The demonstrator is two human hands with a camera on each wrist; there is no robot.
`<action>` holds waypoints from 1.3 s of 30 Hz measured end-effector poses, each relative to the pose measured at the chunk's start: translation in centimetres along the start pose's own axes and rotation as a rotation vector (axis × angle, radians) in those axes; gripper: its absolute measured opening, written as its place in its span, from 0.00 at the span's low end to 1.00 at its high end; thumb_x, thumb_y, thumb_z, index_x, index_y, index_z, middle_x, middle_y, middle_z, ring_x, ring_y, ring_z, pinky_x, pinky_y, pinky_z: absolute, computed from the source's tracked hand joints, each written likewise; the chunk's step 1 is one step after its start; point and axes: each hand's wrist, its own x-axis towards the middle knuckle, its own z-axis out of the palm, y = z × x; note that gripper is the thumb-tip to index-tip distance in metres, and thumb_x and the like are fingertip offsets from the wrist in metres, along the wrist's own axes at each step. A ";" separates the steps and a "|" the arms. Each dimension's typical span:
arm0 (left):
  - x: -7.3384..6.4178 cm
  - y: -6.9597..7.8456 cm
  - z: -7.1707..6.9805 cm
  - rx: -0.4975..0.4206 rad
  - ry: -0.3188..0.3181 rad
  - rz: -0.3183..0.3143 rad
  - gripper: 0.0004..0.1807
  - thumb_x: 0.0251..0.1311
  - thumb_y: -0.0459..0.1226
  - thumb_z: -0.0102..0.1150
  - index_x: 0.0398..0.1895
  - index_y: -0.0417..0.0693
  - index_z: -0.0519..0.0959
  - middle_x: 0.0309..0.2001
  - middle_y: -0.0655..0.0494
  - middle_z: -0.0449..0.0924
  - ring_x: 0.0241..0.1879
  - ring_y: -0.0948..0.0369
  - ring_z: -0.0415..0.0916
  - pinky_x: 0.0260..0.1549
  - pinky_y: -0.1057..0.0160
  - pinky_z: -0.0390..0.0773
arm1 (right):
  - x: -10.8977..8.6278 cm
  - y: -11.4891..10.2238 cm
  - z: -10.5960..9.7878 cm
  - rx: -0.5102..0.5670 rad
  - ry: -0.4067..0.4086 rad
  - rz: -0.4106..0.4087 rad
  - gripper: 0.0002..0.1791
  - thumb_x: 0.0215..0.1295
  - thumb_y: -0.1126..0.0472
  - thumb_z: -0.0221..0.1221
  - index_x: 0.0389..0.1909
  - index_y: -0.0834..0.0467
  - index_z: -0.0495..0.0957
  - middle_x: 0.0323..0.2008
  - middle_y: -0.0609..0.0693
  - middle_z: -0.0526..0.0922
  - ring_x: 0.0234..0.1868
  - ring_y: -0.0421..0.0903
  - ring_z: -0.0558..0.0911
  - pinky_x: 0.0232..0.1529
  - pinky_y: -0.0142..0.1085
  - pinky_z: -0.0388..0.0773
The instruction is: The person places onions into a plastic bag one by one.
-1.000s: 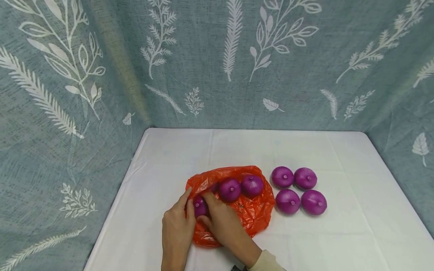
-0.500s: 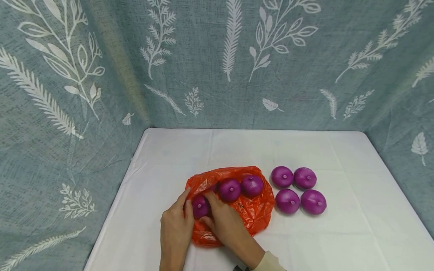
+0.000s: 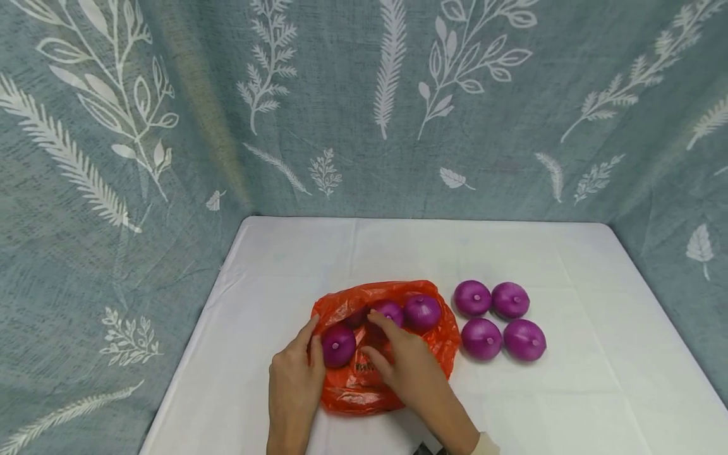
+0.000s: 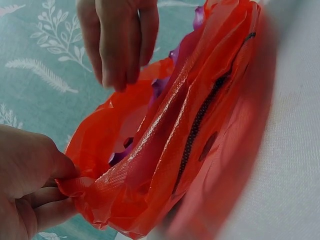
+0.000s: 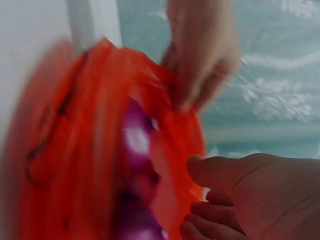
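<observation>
An orange-red plastic bag [image 3: 364, 399] lies with its mouth spread, several purple onions inside. My left hand [image 3: 297, 376] pinches the bag's left rim; the left wrist view shows the plastic between thumb and fingers [image 4: 52, 205]. Just right of those fingers sits one onion [image 3: 338, 347] in the bag. My right hand [image 3: 414, 366] is over the bag's middle, thumb and fingers apart with nothing between them. Its fingertips overlap another onion [image 3: 391, 308] in the head view. A third onion [image 3: 423, 313] lies toward the bag's right; a darker one under the far fold is partly hidden.
To the right of the bag, several more purple onions [image 3: 482, 339] sit in two rows on the white-covered table [image 3: 580, 404]. A blue-green curtain [image 3: 352, 95] with white leaf patterns hangs along the back and both sides.
My right hand has let go of the onion at the bag's left and moved right, fingers spreading. That onion now shows whole. My left hand keeps its hold on the rim.
</observation>
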 end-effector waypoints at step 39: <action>0.2 0.9 0.5 -0.006 -0.007 -0.014 0.18 0.65 0.33 0.60 0.58 0.43 0.80 0.50 0.40 0.82 0.43 0.48 0.84 0.37 0.50 0.84 | -6.5 9.1 -14.1 -0.146 0.674 0.353 0.40 0.60 0.52 0.68 0.72 0.49 0.63 0.69 0.47 0.68 0.65 0.55 0.72 0.57 0.51 0.71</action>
